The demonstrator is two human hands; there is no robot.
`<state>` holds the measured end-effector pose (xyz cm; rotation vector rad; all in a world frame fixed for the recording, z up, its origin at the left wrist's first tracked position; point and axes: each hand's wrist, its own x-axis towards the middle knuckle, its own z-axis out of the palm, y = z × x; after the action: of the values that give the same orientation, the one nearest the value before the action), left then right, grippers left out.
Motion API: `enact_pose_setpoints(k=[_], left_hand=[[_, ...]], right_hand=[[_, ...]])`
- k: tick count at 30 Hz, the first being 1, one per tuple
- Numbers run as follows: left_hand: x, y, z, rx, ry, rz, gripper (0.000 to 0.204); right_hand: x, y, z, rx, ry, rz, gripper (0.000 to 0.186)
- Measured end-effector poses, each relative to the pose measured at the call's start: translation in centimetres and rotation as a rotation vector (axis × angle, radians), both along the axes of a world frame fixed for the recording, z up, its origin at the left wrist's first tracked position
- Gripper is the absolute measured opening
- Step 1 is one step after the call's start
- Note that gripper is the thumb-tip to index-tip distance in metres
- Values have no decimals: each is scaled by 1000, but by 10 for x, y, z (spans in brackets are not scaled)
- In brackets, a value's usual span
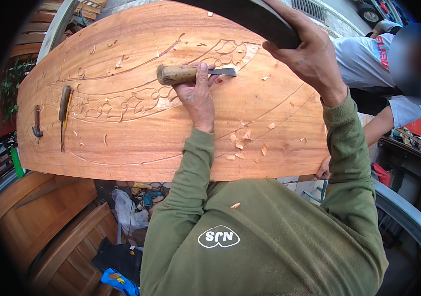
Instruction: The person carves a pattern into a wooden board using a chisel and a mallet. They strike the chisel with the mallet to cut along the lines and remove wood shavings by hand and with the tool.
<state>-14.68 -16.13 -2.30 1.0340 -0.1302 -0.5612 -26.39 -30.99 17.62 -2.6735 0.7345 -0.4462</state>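
Note:
My left hand is closed around a wood chisel with a thick wooden handle. Its flat metal blade points right and lies low over the carved band of a broad wooden panel. Raised at the upper right, my right hand grips a dark, thick mallet, whose far end runs out of the picture. The carving is a curved strip of leaf and flower shapes. Pale wood chips are scattered over the panel, several of them right of my left forearm.
On the panel's left lie a dark-handled chisel, a yellow pencil and a small dark tool. Another person leans in at the right, a hand at the panel's near edge. Panelled wooden boards stand at the lower left.

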Motion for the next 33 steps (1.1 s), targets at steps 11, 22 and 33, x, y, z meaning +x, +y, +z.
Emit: enact_pose_setpoints(k=[11, 22, 33], left_hand=[[42, -48, 30, -55, -127, -170, 55], [-12, -35, 37, 884, -1137, -1039, 85], [-1, -77, 43, 164, -302, -405, 44]], right_hand=[[-105, 34, -114, 851, -480, -578, 61], [-168, 58, -149, 953, -541, -800, 60], [-175, 54, -158, 990, -577, -870, 59]])
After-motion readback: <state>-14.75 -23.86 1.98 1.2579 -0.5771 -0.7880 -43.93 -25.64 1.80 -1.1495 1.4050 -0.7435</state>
